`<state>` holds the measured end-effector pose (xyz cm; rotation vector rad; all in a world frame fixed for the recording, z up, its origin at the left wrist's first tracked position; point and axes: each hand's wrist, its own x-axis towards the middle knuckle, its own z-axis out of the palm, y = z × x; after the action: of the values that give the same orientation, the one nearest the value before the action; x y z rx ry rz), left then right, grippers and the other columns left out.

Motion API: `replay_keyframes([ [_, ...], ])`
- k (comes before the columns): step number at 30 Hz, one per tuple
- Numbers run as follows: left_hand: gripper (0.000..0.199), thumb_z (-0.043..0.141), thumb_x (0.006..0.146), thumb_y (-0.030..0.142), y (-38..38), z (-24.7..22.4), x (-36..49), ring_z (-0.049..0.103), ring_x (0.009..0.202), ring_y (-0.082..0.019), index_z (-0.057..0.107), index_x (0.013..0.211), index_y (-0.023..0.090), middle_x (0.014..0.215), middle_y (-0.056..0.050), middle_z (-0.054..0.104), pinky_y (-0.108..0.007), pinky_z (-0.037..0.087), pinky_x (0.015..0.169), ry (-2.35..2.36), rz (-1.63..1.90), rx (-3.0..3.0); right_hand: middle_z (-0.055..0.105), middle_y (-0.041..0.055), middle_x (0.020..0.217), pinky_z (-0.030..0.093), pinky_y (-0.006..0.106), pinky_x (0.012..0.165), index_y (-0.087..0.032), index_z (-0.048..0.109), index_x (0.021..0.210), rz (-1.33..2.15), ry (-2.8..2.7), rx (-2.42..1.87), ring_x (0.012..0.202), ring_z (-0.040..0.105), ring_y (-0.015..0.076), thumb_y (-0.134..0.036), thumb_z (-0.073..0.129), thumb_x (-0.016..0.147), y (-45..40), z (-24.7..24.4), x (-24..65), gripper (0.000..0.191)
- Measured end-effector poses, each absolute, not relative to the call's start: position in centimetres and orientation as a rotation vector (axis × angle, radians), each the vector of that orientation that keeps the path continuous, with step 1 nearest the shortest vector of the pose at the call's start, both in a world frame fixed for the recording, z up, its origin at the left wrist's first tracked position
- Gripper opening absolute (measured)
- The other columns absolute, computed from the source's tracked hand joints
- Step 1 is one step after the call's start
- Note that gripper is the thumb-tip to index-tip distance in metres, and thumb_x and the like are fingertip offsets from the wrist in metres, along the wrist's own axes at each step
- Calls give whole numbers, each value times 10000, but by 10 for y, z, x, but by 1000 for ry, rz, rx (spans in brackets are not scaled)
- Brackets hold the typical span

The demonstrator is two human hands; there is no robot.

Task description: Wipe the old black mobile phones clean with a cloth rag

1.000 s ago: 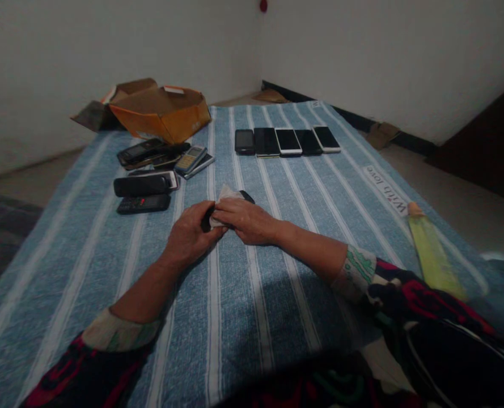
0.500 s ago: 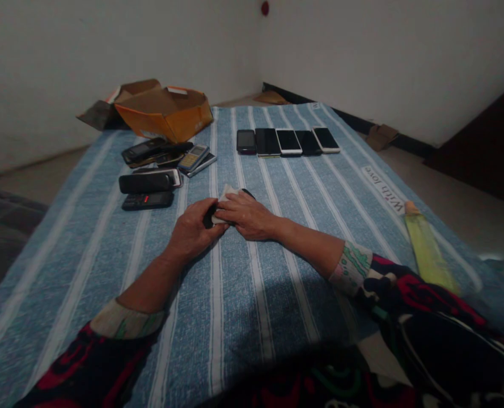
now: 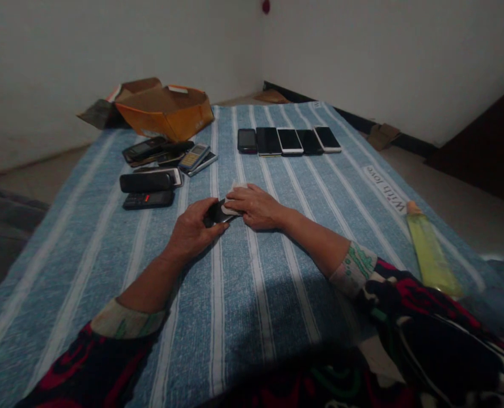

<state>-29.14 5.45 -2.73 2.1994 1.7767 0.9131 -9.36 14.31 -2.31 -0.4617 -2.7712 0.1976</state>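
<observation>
A dark mobile phone point(image 3: 218, 212) lies on the blue striped cloth, its near-left end gripped between the thumb and fingers of my left hand point(image 3: 195, 228). My right hand point(image 3: 258, 207) presses a white cloth or tissue point(image 3: 237, 186) onto the phone's other end, covering that part. To the left is a loose pile of old phones, among them a black keypad phone point(image 3: 148, 199) and a blue-grey keypad phone point(image 3: 195, 157). Farther back, several phones stand side by side in a row, including a white-framed phone point(image 3: 289, 141).
An open orange cardboard box point(image 3: 170, 118) stands at the back left, behind the pile. On the right edge lies a bottle of yellow-green liquid point(image 3: 432, 249) with an orange cap. The striped cloth point(image 3: 234, 317) covers the whole table, and walls rise behind it.
My right hand has slid with the white cloth slightly right and away over the phone, baring more of its dark surface. My left hand keeps its place.
</observation>
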Motion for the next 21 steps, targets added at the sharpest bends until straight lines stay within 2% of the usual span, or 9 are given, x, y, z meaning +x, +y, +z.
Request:
replay_keyframes([
  [9, 493, 697, 728, 349, 56, -27, -292, 617, 1081, -318, 571, 1181, 202, 1169, -116, 661, -502, 495, 952, 1769, 881, 2244, 558, 92, 1283, 331, 443, 1022, -207, 555, 1213, 268, -2779, -331, 1211, 447, 243, -135, 396, 950, 155, -24, -86, 315],
  [16, 486, 688, 725, 338, 57, -29, -292, 613, 1094, -316, 569, 1182, 221, 1173, -97, 664, -493, 483, 973, 1762, 897, 2260, 464, 101, 1425, 218, 505, 1113, -196, 492, 1312, 198, -2821, -325, 1349, 348, 270, -108, 435, 929, 139, -33, -101, 397],
  [21, 510, 692, 714, 351, 57, -30, -292, 608, 1096, -319, 567, 1191, 221, 1181, -96, 662, -491, 476, 982, 1776, 901, 2225, 444, 81, 1456, 214, 513, 1119, -225, 481, 1331, 198, -2827, -335, 1370, 339, 271, -110, 437, 931, 135, -33, -106, 418],
])
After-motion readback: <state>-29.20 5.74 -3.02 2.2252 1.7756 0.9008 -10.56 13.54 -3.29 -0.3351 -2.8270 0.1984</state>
